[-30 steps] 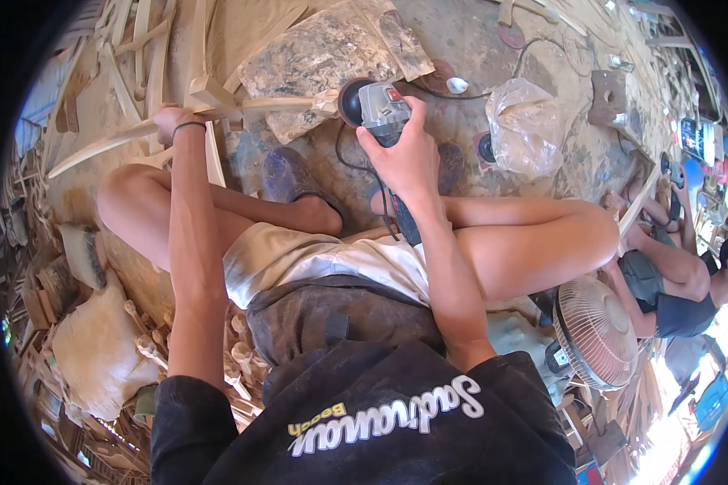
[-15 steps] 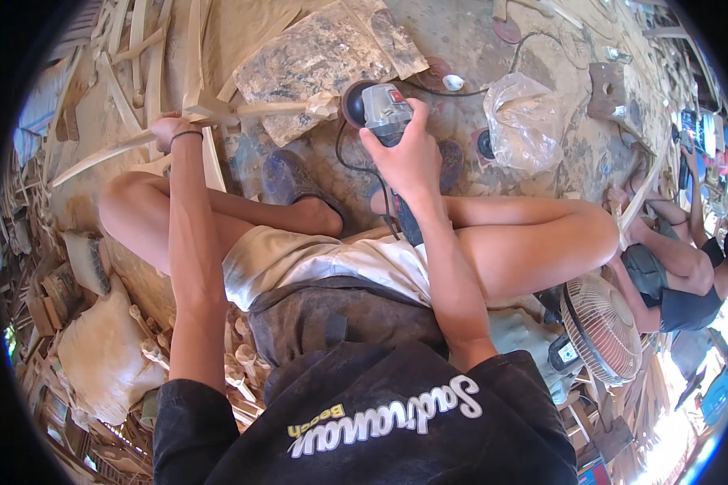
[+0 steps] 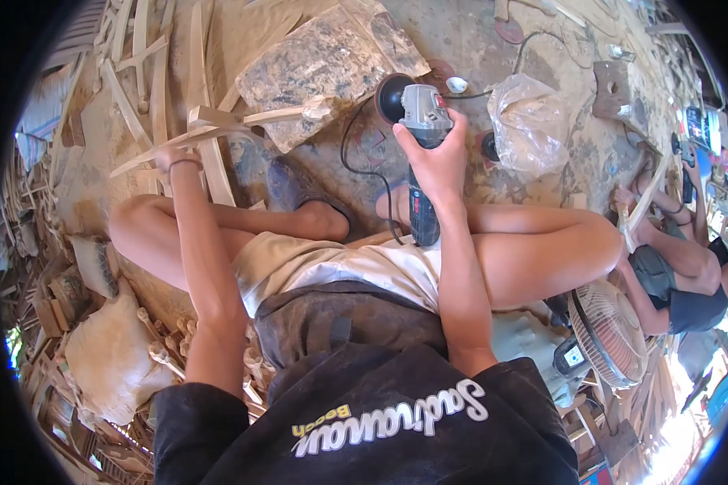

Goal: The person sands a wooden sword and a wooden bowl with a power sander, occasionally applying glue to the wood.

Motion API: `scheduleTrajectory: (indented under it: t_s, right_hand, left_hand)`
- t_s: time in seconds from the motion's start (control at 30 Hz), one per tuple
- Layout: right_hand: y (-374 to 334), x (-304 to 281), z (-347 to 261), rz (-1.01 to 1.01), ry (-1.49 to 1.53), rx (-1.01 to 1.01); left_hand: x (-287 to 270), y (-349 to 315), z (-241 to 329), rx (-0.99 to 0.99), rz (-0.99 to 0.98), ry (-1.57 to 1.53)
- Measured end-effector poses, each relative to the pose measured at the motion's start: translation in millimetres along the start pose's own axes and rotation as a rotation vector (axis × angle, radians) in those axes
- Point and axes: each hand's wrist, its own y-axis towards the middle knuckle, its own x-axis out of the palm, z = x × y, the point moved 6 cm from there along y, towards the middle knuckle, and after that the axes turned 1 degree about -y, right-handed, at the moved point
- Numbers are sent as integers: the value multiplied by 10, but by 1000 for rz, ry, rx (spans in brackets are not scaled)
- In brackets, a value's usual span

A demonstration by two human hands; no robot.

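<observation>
**Grinder meets a thin wooden strip**

At the far left we see sacks (image 3: 109,356) and stacked turned wood pieces beside the person's knee. Next comes our left hand (image 3: 170,156), closed around the near end of a long, thin wooden strip (image 3: 243,125) that runs rightward across the dusty ground and ends against a slab of rough board (image 3: 323,61). The strip lies near a bundle of curved wooden slats (image 3: 206,153). We judge it light and springy; it would flex and chatter if held only at one end, so a firm hold near the worked end or a rest against the slab suits it better.

Toward the middle, our right hand (image 3: 437,158) is wrapped tight round the grey body of an angle grinder (image 3: 421,129), whose dark disc (image 3: 391,97) sits just beside the strip's far tip; we cannot tell whether they touch. The grinder looks heavy and stiff, and its black cord (image 3: 356,162) loops back over the crossed legs, close to a bare foot (image 3: 323,220). We would keep hold on its body, well behind the disc.

Further right lies a clear plastic bag (image 3: 530,121), then a floor fan (image 3: 611,331), and at the edge another person (image 3: 671,259) sits at work.
</observation>
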Motion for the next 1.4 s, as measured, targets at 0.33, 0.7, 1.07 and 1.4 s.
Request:
scheduleTrajectory:
  t_s: [0.33, 0.7, 1.07, 1.4]
  right_hand:
    - [110, -96, 103, 76, 46, -93]
    - [-381, -380, -1069, -133, 82, -283]
    - [-847, 62, -1782, -359, -265, -562]
    - [-893, 85, -1874, -355, -357, -569]
  left_hand:
    - [648, -3494, 809, 1553, -1045, 780]
    - [-13, -3344, 1519, 1350, -1028, 486]
    - [-275, -3408, 1458, 1422, -1064, 381]
    - [-336, -3378, 1430, 1455, -1006, 330]
